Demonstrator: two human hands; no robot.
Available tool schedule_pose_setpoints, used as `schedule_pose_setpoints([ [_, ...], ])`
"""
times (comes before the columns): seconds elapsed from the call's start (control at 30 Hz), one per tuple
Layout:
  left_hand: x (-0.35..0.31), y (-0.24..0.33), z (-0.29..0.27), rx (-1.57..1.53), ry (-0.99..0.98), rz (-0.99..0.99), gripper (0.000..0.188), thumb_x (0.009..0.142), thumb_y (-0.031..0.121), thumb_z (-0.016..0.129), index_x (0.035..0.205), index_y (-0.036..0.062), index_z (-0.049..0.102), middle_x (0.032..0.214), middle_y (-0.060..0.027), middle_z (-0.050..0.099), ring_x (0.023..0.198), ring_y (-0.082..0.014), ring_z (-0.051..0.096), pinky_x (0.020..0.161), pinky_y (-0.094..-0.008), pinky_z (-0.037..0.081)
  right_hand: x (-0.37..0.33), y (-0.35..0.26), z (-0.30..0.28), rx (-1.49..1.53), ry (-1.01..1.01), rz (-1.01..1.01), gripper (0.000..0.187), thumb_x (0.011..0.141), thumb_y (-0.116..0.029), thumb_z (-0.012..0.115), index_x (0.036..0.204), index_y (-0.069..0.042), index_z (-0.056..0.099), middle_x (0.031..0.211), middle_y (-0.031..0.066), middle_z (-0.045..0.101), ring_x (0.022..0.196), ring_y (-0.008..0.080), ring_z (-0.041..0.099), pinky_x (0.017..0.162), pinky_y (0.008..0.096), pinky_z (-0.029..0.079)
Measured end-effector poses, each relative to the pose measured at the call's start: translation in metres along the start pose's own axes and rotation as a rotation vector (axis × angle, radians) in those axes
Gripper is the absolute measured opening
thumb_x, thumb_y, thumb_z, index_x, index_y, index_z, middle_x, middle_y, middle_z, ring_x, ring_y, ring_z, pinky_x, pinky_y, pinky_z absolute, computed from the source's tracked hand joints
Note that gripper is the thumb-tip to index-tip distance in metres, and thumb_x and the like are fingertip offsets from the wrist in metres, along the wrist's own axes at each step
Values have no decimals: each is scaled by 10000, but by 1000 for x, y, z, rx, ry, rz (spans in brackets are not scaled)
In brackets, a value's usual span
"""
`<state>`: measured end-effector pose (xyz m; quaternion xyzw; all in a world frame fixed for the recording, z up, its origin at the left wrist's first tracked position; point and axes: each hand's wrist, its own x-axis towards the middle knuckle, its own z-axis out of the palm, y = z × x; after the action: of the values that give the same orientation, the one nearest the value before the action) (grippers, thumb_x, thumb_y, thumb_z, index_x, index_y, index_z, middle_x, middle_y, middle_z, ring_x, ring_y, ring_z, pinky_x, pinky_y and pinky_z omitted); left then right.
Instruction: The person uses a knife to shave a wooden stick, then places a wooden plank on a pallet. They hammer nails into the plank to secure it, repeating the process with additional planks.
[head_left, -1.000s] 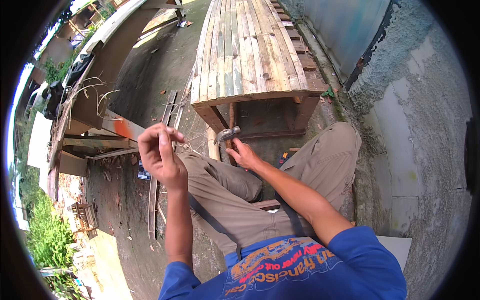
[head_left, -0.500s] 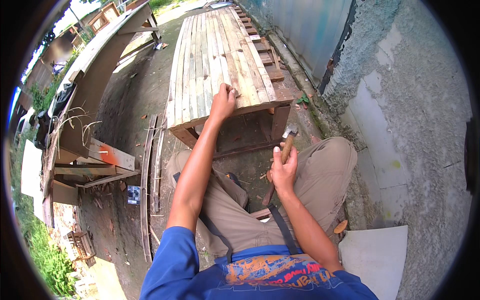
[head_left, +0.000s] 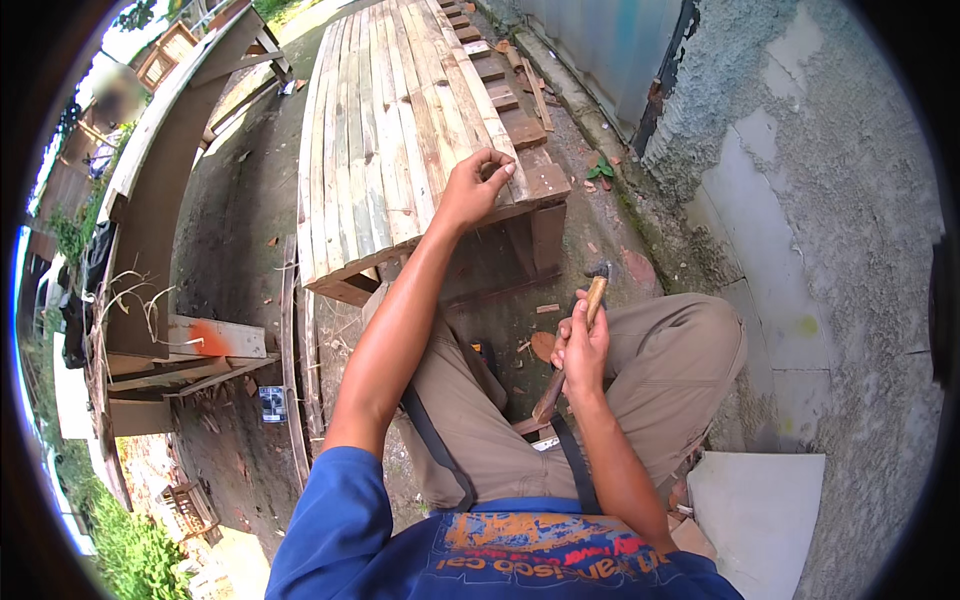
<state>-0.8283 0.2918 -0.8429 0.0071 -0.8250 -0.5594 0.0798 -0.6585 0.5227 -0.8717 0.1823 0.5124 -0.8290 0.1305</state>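
My left hand (head_left: 474, 188) rests over the near right end of a long bench top of pale wooden slats (head_left: 385, 120). Its thumb and forefinger curl toward each other in a pinch; whatever sits between them is too small to make out. My right hand (head_left: 584, 352) is wrapped around the wooden handle of a hammer (head_left: 596, 293), held low between my knees and the bench. The hammer's dark head points up and away from me. Beside my left fingertips is the bench's brown corner block (head_left: 546, 182), with small light specks on it.
Left of me stands a second long wooden table (head_left: 160, 230), with thin wood strips (head_left: 290, 370) on the ground nearby. A rough grey wall (head_left: 830, 250) rises at the right. A white panel (head_left: 762, 510) lies by my right hip. Wooden slats (head_left: 503, 95) stick out along the bench's right side.
My left hand has shifted right along the near end toward the bench's corner. The hammer has dropped slightly and its head has turned. The view has swung a little to the right.
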Motion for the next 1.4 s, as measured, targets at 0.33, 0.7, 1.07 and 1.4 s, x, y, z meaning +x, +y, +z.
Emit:
schedule_pose_setpoints([
  [0.33, -1, -5, 4, 66, 65, 63, 204, 910, 201, 756, 995, 17, 737, 808, -42, 716, 771, -89, 613, 732, -285, 498, 12, 7, 7, -3, 38, 88, 372, 1090, -389, 495, 1351, -125, 481, 696, -33, 446, 436, 29, 354, 379, 214, 308],
  [0.7, -5, -1, 4, 108, 65, 89, 207, 900, 222, 767, 993, 38, 746, 776, -90, 711, 723, -132, 619, 701, -315, 499, 12, 17, 13, -84, -10, 119, 382, 1088, -387, 500, 1344, -104, 484, 695, -24, 472, 422, 26, 353, 363, 210, 302],
  [1.07, -7, -5, 2, 131, 60, 244, 179, 898, 164, 759, 978, 7, 728, 830, -161, 731, 701, -224, 658, 697, -364, 513, 10, -75, 48, -300, -320, -289, 467, 1083, -337, 514, 1397, -3, 428, 859, 87, 621, 554, 101, 559, 494, 267, 478],
  [1.4, -5, -7, 2, 181, 78, 358, 179, 882, 148, 759, 960, -9, 722, 944, -170, 745, 868, -332, 709, 814, -394, 536, 82, -128, 66, -951, -400, -713, 453, 1020, -165, 577, 1421, 24, 487, 869, 52, 629, 751, 113, 574, 689, 300, 484],
])
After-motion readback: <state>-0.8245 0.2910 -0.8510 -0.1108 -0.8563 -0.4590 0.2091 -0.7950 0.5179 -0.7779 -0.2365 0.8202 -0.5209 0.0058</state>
